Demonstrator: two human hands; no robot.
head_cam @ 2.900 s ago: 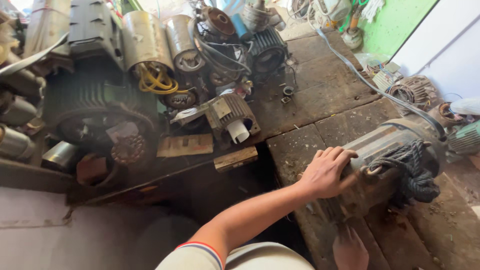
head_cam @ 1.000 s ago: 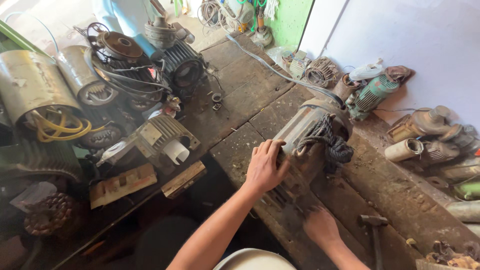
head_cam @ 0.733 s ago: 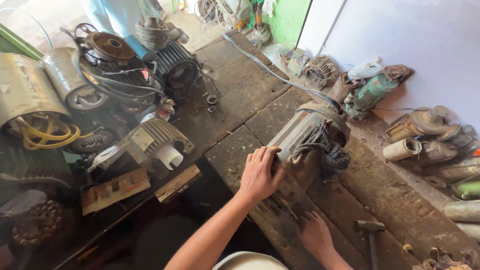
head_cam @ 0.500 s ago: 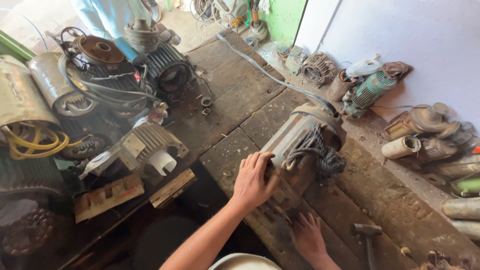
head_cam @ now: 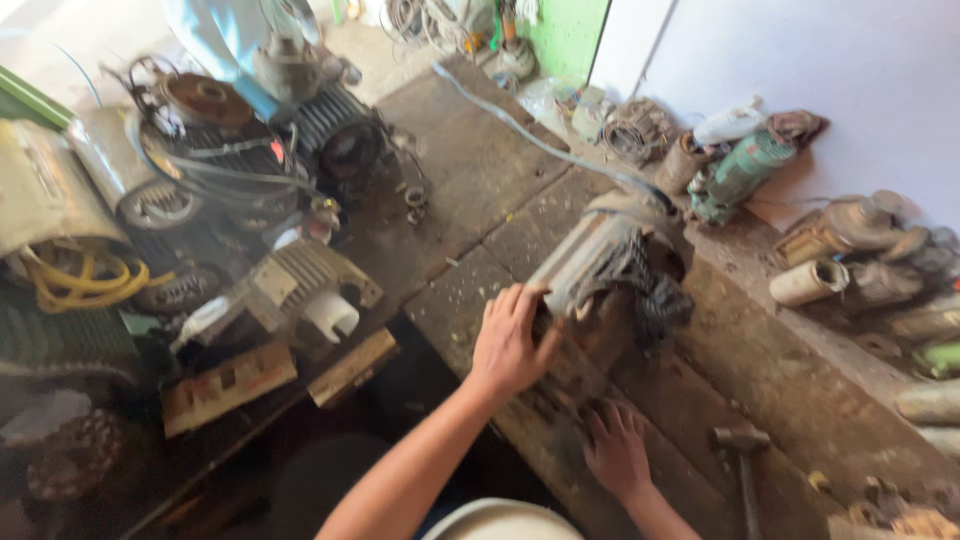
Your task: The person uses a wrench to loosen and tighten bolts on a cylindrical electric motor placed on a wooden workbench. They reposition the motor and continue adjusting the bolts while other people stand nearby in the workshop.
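Note:
A dirty grey electric motor (head_cam: 600,265) lies on its side on the worn wooden bench (head_cam: 470,190), with dark tangled windings (head_cam: 660,300) hanging from its far end. My left hand (head_cam: 508,342) grips the near end of the motor's casing, fingers curled over its edge. Just below the motor, my right hand (head_cam: 615,448) rests flat with spread fingers on the grimy bench boards, holding nothing.
A hammer (head_cam: 742,455) lies right of my right hand. Several old motors and parts crowd the left, among them a ribbed one with a white shaft (head_cam: 305,290) and yellow cable (head_cam: 85,280). A green tool (head_cam: 745,165) and rusty cylinders (head_cam: 812,282) line the wall. A person in blue (head_cam: 220,40) stands at top left.
The view has swung toward the wall. My left hand stays on the motor's near end, and my right hand has come into view and settled flat on the bench.

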